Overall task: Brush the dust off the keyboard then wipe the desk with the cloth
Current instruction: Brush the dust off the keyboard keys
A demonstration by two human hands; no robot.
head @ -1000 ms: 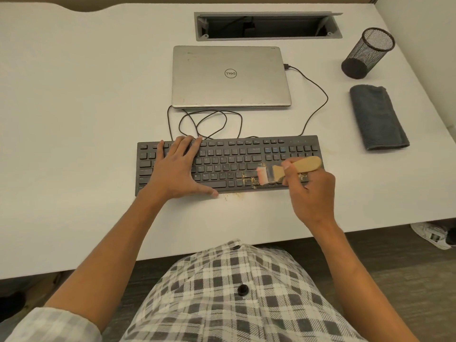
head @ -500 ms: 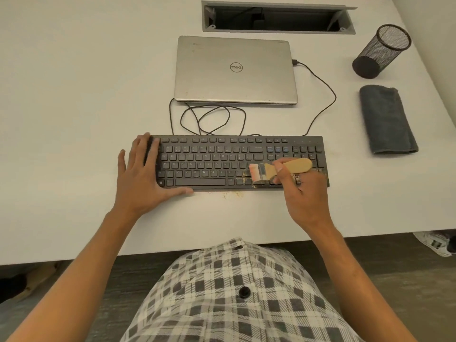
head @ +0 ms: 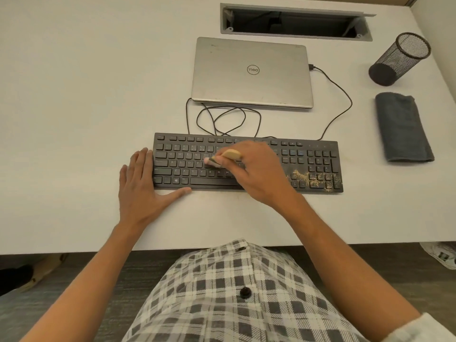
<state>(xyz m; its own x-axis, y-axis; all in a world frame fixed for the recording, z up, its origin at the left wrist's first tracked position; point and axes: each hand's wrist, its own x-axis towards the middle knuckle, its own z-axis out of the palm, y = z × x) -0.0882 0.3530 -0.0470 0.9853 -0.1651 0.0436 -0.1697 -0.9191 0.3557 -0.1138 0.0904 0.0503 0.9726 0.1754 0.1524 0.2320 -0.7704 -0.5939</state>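
Right hand (head: 261, 174) over the middle of the keyboard (head: 313, 166), fingers grasping a wooden brush (head: 228, 155), bristles on the keys. Left hand (head: 142, 183) flat, fingers released, against the keyboard's left end. Dust (head: 313, 176) on the right-hand keys. Folded cloth (head: 402, 127) on the table (head: 74, 95), far right.

Person's shirt (head: 237, 292): plaid check, grey and dark grey squares on off-white, fine woven lines in the weave. Two dark round buttons on the front placket, upper one (head: 242, 248) small, lower one (head: 245, 292) larger. Sleeve cuff (head: 429, 327), same pale check, pushed up the right forearm. Both forearms bare. No rings or watch seen.
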